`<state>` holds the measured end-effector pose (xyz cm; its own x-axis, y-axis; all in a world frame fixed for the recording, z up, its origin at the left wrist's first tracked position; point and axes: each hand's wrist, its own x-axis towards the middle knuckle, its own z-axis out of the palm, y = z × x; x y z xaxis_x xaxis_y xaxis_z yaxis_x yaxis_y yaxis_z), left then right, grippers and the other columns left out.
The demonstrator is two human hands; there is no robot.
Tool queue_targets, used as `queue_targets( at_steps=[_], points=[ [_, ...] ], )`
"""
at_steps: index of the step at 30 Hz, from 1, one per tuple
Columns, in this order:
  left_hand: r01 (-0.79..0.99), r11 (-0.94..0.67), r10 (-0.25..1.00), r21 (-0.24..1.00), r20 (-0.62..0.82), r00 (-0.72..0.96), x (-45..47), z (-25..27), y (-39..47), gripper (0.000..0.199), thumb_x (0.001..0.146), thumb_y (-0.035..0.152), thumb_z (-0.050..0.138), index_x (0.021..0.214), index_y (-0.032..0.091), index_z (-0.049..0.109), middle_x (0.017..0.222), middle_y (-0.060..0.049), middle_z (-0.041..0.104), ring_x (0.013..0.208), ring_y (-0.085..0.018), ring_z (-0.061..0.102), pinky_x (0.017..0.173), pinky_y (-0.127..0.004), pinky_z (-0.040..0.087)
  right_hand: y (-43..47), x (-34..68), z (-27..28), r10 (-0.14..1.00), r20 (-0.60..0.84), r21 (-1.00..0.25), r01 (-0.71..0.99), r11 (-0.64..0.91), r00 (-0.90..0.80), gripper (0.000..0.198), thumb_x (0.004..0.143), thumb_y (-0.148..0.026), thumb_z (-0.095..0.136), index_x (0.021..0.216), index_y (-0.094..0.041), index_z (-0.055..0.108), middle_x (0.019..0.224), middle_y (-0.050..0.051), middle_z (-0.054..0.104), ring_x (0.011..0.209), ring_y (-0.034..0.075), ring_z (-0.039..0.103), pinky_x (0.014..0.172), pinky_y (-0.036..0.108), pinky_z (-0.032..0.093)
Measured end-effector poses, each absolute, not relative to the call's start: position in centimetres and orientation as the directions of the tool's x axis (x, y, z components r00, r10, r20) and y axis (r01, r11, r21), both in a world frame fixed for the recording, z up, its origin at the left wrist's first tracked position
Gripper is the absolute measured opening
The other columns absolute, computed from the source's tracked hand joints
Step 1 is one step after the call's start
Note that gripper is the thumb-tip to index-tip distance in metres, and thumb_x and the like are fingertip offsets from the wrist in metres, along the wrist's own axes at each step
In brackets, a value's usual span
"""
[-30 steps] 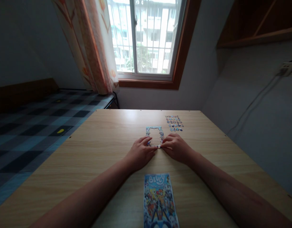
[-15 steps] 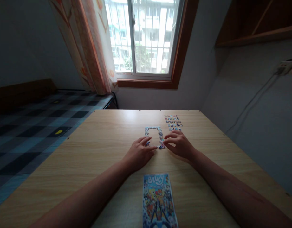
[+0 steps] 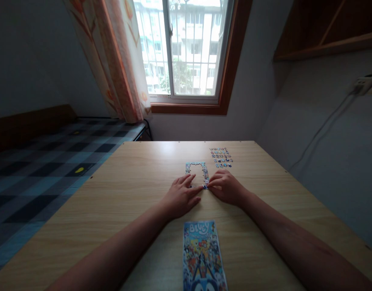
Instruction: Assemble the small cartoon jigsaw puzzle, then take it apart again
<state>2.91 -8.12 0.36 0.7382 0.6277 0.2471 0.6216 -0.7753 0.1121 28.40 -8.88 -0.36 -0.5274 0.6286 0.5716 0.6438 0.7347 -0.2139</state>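
Note:
A rectangular border of joined jigsaw puzzle pieces [image 3: 205, 171] lies flat on the wooden table [image 3: 137, 182], with bare wood inside it. My left hand [image 3: 182, 196] rests over its lower left part, fingers stretched and spread, the index fingertip reaching the bottom edge near the right corner. My right hand [image 3: 226, 186] is at the lower right corner, thumb and fingers pinched together on a corner puzzle piece [image 3: 205, 187]. The fingers partly hide that piece. My left hand covers much of the border's lower left side.
Loose puzzle pieces [image 3: 221, 156] lie in several rows beyond my right hand. A colourful picture sheet marked "Bluey" [image 3: 203, 254] lies between my forearms. Left of the table is a bed with a checked cover [image 3: 67, 161]; a window [image 3: 193, 52] is behind.
My right hand's fingers have drawn closer together and moved slightly down and left at the border's lower right corner. My left index fingertip has shifted slightly right. The camera view has tilted slightly.

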Motion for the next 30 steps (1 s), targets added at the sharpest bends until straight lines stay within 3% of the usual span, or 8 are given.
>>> queue_targets(
  at_steps=[15,22,27,30],
  points=[
    [0.646,-0.762,0.635,0.048,0.251,0.731,3.2,0.0,-8.2,0.044,0.096,0.051,0.054,0.137,0.037,0.061,0.156,-0.008,0.044,0.145,-0.034,0.036,0.115,-0.055,0.032,-8.9,28.1,-0.3,0.642,0.552,-0.213,0.654,0.725,-0.532,0.015,0.088,-0.017,0.067,0.082,-0.026,0.077,0.088,0.002,0.076,0.083,0.018,0.063,0.088,0.037,0.042],
    [0.624,-0.774,0.625,0.108,0.285,0.727,3.2,0.6,-8.6,0.04,0.097,0.045,0.054,0.134,0.033,0.065,0.154,-0.011,0.047,0.14,-0.033,0.043,0.113,-0.054,0.038,-9.0,28.2,-0.2,0.646,0.555,-0.201,0.669,0.715,-0.524,0.013,0.089,-0.019,0.065,0.085,-0.025,0.076,0.09,0.002,0.076,0.088,0.019,0.063,0.091,0.038,0.041],
    [0.693,-0.692,0.704,0.2,0.399,0.588,2.1,0.7,-7.4,0.038,0.098,0.035,0.051,0.132,0.024,0.065,0.144,-0.012,0.056,0.131,-0.028,0.052,0.113,-0.048,0.04,-8.9,28.6,-0.2,0.653,0.582,-0.198,0.694,0.692,-0.485,0.011,0.089,-0.021,0.066,0.085,-0.024,0.076,0.092,0.003,0.075,0.09,0.02,0.063,0.092,0.038,0.041],
    [0.795,-0.564,0.801,0.225,0.384,0.46,1.2,0.3,-6.2,0.042,0.098,0.035,0.05,0.134,0.019,0.063,0.142,-0.013,0.058,0.131,-0.028,0.052,0.114,-0.047,0.039,-9.0,28.7,-0.2,0.681,0.563,-0.213,0.715,0.666,-0.467,0.012,0.09,-0.023,0.065,0.087,-0.024,0.077,0.093,0.003,0.075,0.093,0.02,0.062,0.094,0.039,0.041]
  ],
)
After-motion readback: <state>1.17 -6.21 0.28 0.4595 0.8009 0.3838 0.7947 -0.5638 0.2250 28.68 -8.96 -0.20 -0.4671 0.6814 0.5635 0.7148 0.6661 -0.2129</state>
